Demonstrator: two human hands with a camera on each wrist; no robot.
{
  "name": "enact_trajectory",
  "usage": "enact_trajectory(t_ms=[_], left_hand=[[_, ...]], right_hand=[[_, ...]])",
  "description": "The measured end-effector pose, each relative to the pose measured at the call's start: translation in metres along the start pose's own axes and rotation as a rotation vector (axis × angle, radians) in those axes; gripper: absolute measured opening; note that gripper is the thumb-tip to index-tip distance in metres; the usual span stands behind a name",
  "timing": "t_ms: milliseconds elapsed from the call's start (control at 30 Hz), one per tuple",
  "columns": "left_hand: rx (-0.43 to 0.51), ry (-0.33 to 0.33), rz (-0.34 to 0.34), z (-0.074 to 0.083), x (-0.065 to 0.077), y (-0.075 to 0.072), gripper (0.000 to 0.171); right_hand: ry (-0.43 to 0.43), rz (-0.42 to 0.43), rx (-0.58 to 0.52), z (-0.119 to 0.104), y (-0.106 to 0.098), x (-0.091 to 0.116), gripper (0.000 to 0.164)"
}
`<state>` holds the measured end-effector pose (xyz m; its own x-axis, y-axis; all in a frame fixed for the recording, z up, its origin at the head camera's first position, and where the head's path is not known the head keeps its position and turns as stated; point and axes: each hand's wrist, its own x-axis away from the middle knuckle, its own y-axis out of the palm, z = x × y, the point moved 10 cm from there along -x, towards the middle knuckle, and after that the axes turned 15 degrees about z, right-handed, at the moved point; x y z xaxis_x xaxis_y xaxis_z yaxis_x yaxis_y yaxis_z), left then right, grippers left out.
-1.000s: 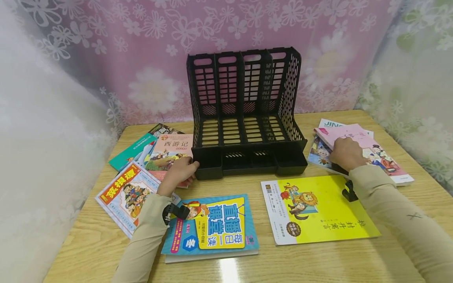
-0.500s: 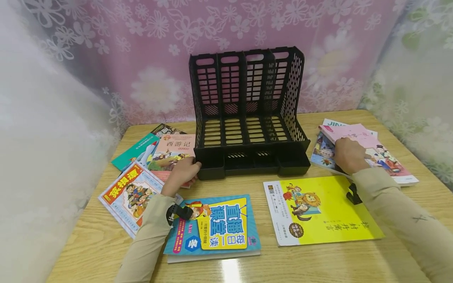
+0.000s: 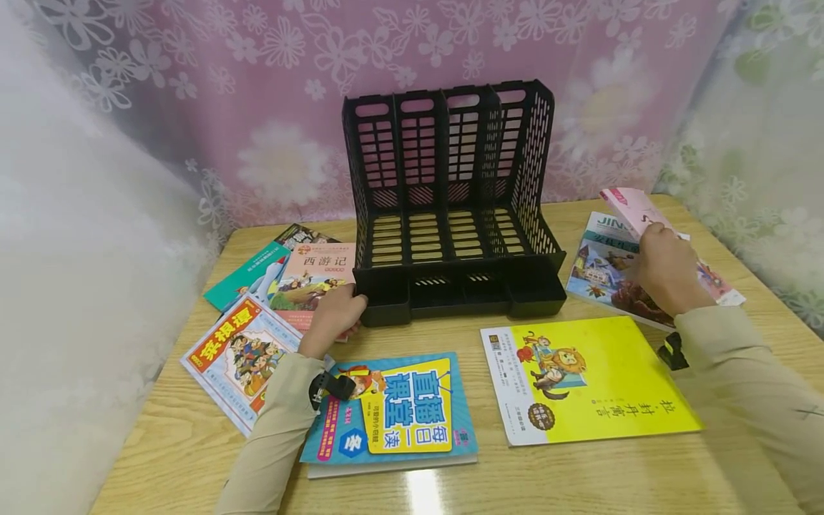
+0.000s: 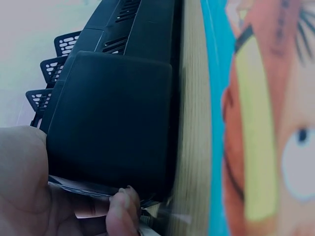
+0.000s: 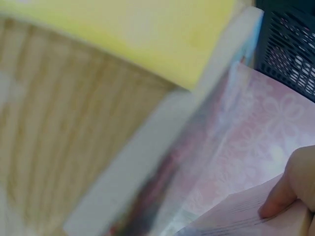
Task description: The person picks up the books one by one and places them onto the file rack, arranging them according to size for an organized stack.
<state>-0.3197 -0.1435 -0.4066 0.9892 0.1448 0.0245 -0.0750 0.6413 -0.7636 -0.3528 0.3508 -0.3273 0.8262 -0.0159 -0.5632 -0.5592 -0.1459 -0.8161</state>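
Note:
My right hand (image 3: 666,268) grips a thin pink book (image 3: 637,209), raised and tilted at the right; its thumb (image 5: 280,196) presses the pages in the right wrist view. Beneath lie a book with a snowy house cover (image 3: 601,268) and a white-and-green one (image 3: 611,223). My left hand (image 3: 335,315) holds the front left corner of a black file rack (image 3: 453,265), which has tall slots behind and a low tray in front. In the left wrist view, curled fingers (image 4: 123,211) lie against that corner (image 4: 108,123), partly hidden below it.
On the wooden table (image 3: 444,493), a blue book (image 3: 412,408) and a yellow book (image 3: 618,386) lie in front. Left of the rack are a salmon book (image 3: 315,272), a green book (image 3: 247,275) and a red-and-blue book (image 3: 247,357). A floral curtain (image 3: 283,164) hangs behind.
My right hand has lifted the pink book off the right pile and tilted it up, uncovering more of the books below. The left hand stays at the rack's corner.

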Motion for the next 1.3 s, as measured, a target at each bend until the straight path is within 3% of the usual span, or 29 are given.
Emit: enact_trajectory(t_ms=[233, 467, 667, 1000, 1300], left_hand=[[0.003, 0.037, 0.000, 0.004, -0.002, -0.002, 0.024], [0.008, 0.006, -0.016, 0.002, -0.001, 0.000, 0.024], [0.025, 0.010, -0.004, 0.002, -0.001, 0.000, 0.024], [0.045, -0.030, -0.009, 0.000, -0.001, -0.002, 0.024], [0.053, -0.020, -0.002, 0.000, -0.001, -0.002, 0.025]], right_hand=[[-0.009, 0.062, -0.068, -0.002, -0.026, -0.007, 0.042], [0.023, 0.162, -0.125, -0.006, -0.039, -0.009, 0.038], [-0.020, 0.290, -0.232, -0.019, -0.057, -0.010, 0.037], [-0.001, 0.381, -0.329, -0.035, -0.078, -0.013, 0.047], [-0.036, 0.484, -0.406, -0.055, -0.097, -0.018, 0.051]])
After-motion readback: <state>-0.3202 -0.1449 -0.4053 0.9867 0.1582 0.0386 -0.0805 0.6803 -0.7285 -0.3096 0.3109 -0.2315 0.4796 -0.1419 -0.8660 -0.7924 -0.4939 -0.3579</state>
